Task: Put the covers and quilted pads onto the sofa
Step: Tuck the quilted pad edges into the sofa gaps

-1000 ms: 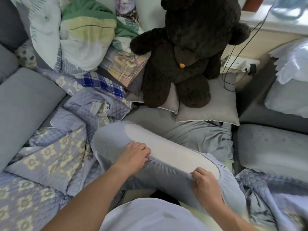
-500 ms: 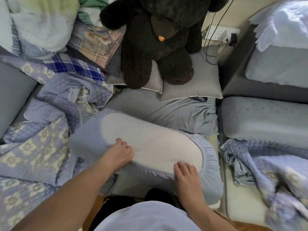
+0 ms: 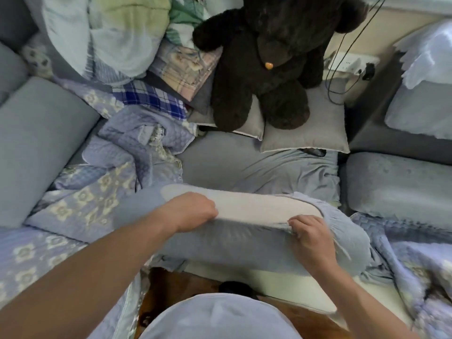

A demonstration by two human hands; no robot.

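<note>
A sofa seat cushion lies tilted in front of me, its bare cream underside (image 3: 247, 204) facing up. A stretchy grey-blue cover (image 3: 256, 248) wraps its sides, with the gathered elastic hem running along the near edge. My left hand (image 3: 193, 209) grips that hem near the cushion's left end. My right hand (image 3: 310, 234) pinches the hem at the right end. Lilac quilted pads with cream flowers lie crumpled at the left (image 3: 85, 199) and at the right (image 3: 415, 260).
A big dark brown teddy bear (image 3: 269, 59) sits on two grey pillows (image 3: 305, 133) at the back. Piled bedding (image 3: 110, 33) fills the back left. Covered grey cushions lie left (image 3: 36, 143) and right (image 3: 396, 184). A power strip (image 3: 352, 63) with cables hangs behind. Wooden floor (image 3: 171, 285) shows below.
The cushion has tipped so less of its cream underside shows. Both hands went from lying flat near the hem to curling round it. The view has shifted back up.
</note>
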